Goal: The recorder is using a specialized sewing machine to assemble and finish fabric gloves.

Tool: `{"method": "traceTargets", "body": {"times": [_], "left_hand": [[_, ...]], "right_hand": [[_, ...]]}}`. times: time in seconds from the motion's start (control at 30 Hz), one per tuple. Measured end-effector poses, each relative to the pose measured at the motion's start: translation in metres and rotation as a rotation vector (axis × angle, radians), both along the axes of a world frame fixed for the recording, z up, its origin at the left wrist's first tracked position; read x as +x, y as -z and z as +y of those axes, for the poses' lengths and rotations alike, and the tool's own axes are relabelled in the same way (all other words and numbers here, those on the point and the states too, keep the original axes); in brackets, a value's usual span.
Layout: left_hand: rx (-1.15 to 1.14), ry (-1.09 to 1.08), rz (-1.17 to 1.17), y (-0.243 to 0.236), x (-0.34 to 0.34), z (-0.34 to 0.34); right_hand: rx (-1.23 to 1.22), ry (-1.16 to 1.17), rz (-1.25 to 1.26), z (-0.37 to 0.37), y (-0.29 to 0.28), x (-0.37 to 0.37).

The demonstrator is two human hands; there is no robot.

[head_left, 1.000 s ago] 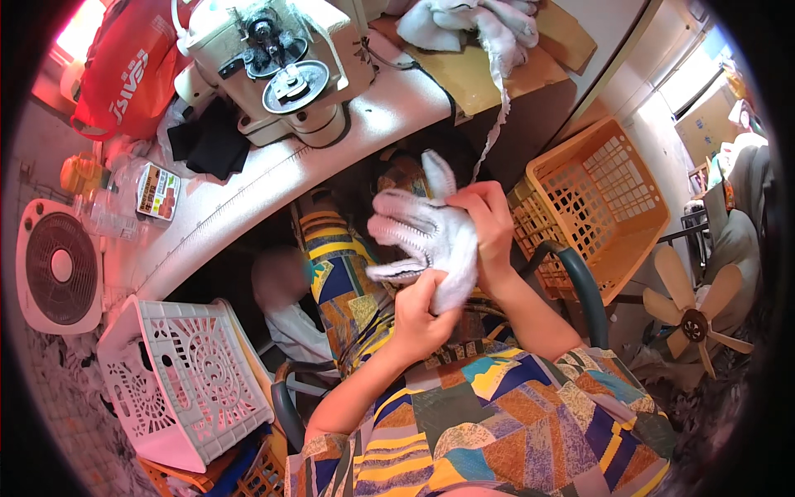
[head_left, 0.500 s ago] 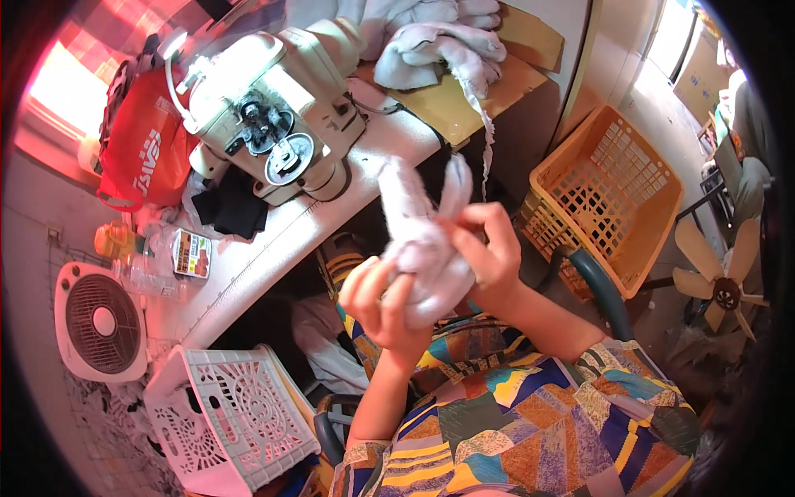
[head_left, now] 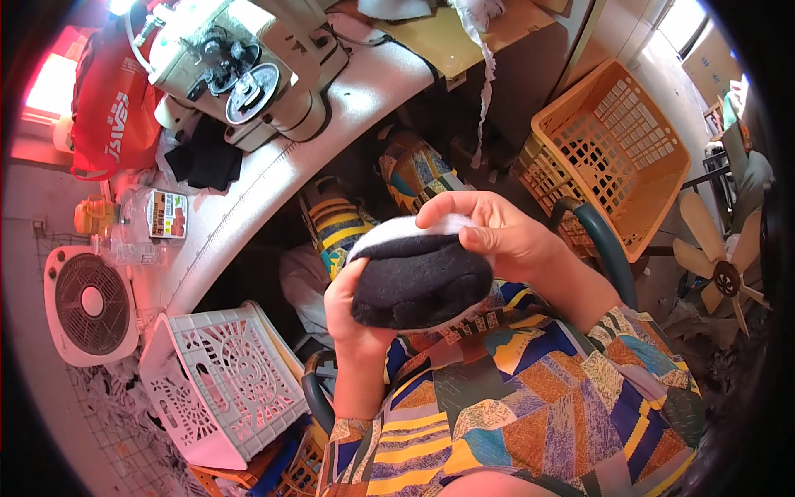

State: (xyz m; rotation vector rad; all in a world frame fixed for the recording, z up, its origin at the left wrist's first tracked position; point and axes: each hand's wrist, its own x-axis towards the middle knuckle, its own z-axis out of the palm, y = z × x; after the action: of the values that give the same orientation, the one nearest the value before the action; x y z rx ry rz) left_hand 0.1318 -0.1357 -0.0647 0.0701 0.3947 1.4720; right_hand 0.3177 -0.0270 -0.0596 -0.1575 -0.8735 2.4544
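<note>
Above my lap, both hands hold a fleecy fabric piece (head_left: pixel 422 286), with a rounded black face toward me and a white plush edge along its top. My left hand (head_left: pixel 346 308) is wrapped round its left side, the thumb at the black fabric and the other fingers hidden behind it. On the upper right, my right hand (head_left: pixel 507 236) grips the white edge with fingers bent over it and thumb close to the black part. Whether the piece is a slipper, a cap or something else cannot be told.
A sewing machine (head_left: pixel 286 62) with round metal discs stands on the white worktable (head_left: pixel 236 219). A ragged white strip (head_left: pixel 486 91) hangs off the table's far end. An orange basket (head_left: pixel 538 149) and a fan (head_left: pixel 726 277) are right; a white crate (head_left: pixel 257 385) and box fan (head_left: pixel 91 302) left.
The fabric piece showed white plush with two upright parts; now its black face is toward me. My hands have shifted round its sides. The view has tilted, moving the sewing machine up and left.
</note>
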Motion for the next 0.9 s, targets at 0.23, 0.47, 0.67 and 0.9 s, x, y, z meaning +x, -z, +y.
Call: {"method": "traceTargets", "body": {"times": [0.23, 0.47, 0.67, 0.9], "left_hand": [[-0.009, -0.017, -0.046, 0.011, 0.001, 0.007], [0.338, -0.607, 1.908, 0.001, -0.010, 0.021], [0.597, -1.312, 2.559, -0.012, 0.012, 0.030], [0.559, -1.115, 2.427, -0.008, 0.016, 0.027]], "right_hand": [[-0.203, 0.018, 0.040, 0.002, 0.013, -0.010], [0.653, 0.646, -0.486, -0.012, 0.001, -0.013], [1.609, 1.493, -0.612, -0.009, 0.001, -0.039], [1.539, 1.311, -0.272, 0.024, -0.003, -0.052]]}}
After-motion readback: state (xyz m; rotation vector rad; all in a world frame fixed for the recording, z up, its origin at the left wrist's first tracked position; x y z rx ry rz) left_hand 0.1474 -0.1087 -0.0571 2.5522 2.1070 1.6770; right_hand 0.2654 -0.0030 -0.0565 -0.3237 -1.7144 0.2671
